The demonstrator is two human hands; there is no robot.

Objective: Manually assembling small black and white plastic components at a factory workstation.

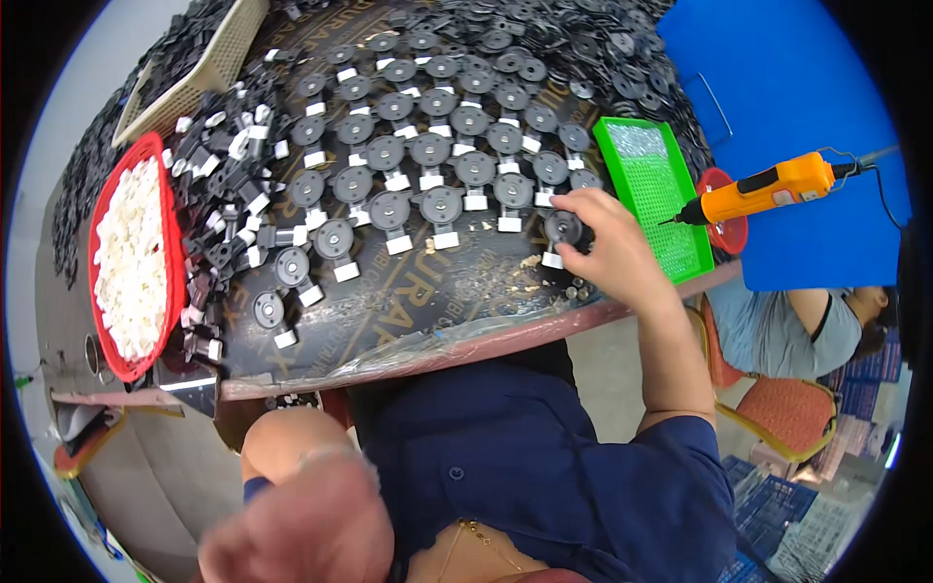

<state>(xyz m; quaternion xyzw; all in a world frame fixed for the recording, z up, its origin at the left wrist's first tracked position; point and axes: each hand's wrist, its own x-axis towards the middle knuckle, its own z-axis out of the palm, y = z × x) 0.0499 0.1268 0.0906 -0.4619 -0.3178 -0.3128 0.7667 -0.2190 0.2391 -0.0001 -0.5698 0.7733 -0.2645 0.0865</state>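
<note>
My right hand [622, 248] is at the table's near right, thumb and fingers closed round the edge of a black disc part [561, 229]. A white block [552, 260] sticks out below that disc. My left hand [301, 520] is raised close to the camera at the lower left, off the table; motion blurs it, so its fingers cannot be made out. Spread in loose rows beside my right hand lie several more black disc assemblies [441, 205], each with a white block at its end.
A red basket [178, 262] of white pieces stands at the left, near loose black-and-white blocks [233, 165]. Piled discs [544, 29] cover the back. A green tray [702, 255] of small parts, a yellow electric screwdriver [768, 191] and a blue bin [797, 87] are right; a person [777, 325] sits beyond.
</note>
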